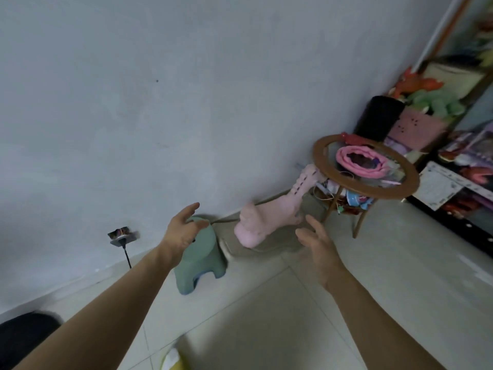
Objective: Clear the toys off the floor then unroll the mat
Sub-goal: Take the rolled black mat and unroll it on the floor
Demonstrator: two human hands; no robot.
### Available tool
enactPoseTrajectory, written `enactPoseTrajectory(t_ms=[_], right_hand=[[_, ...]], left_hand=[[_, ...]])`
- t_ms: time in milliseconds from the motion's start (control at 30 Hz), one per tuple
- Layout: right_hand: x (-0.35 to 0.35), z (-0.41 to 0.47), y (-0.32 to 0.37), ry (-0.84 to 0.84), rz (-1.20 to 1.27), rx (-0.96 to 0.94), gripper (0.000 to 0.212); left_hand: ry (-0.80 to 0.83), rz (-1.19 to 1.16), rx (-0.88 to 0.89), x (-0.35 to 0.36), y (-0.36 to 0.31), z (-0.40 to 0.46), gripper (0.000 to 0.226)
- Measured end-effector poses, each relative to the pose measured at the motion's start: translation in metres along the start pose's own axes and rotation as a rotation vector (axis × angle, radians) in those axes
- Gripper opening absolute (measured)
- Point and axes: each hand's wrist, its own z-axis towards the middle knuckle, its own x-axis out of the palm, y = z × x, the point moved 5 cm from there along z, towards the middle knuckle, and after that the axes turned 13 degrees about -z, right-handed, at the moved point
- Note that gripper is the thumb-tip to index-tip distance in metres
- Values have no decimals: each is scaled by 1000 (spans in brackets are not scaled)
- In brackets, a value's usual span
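Note:
A pink toy animal with a long neck (269, 209) stands on the tiled floor by the wall, its head against the round table. A green toy-shaped stool (200, 263) stands to its left. My left hand (181, 228) hovers over the green stool with fingers spread, holding nothing. My right hand (317, 244) reaches toward the pink toy's base, fingers relaxed and empty. No mat can be made out for certain.
A round wooden glass-topped table (320, 145) holds a pink coiled item (360, 161) and clutter beneath. Shelves of toys (426, 108) fill the right. A wall socket with a cable (121, 237) sits low on the grey wall. A yellow-white object (173, 359) lies near my feet.

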Motion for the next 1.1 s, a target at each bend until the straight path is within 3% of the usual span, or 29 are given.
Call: enactPoseTrajectory(t_ms=[167,433,700,933,1100], right_hand=[[-87,-35,-3,-139,84,-24,55],[-170,-44,21,-280,154,-53,54],[-217,17,47,-404,174,-70,31],[-258,80,70,-536,209,-69,40],[-293,110,68,-593,254,-45,45]], left_hand=[[133,37,34,84,-20,-34,54],[404,83,136,201,-68,-47,54],[561,154,161,297,-91,20,52],[730,157,190,374,-120,80,36],[800,164,146,430,-125,103,43]])
